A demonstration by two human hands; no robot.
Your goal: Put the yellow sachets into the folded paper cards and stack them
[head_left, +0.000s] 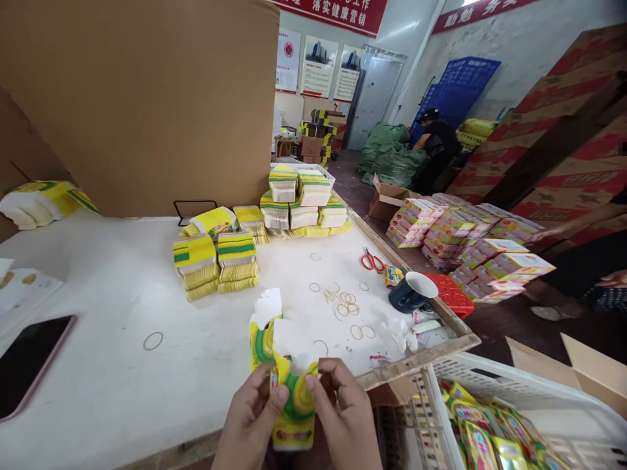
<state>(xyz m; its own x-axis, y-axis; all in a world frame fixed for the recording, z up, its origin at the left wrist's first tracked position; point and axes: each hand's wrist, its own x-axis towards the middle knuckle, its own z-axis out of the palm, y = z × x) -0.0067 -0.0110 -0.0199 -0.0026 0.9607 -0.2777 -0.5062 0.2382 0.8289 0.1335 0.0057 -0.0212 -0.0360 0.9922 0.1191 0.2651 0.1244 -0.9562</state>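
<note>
Left hand (252, 414) and right hand (345, 414), bottom centre, pinched a yellow-and-green carton (296, 408) between thumbs and fingers, one hand per side; red lettering on its lower panel, too blurred to read. Just above it, similar carton pieces (262, 339) with white flaps lay on the white table (117, 274).

Centre right of the tabletop: loose rubber bands (349, 309), then red-handled scissors (372, 262), a small blue-and-yellow box (392, 276), print too small to read, and a dark mug (409, 294) with pale inside. Left edge: phone (34, 362), dark screen. Upper middle of the table: stacks of printed cartons (238, 261), yellow, green and white, lettering not legible.

Lower right: white plastic crate (441, 418) held colourful packs (482, 437), wording unreadable. Right side: pink-and-yellow boxes (470, 238) piled on the floor, tall brown-and-red shipping cartons (558, 124) behind, brand blurred. A co-worker's hand (614, 279) showed at the right edge; another person (435, 147) bent beside green sacks (392, 153), upper right.

Top centre: red banner (337, 13), white characters, lower line 落实健康营销, upper line cut off, ending 工作. Second banner (482, 12), top right, began 勤勉. Wall posters (318, 65) below the first: building photos, text too small.
</note>
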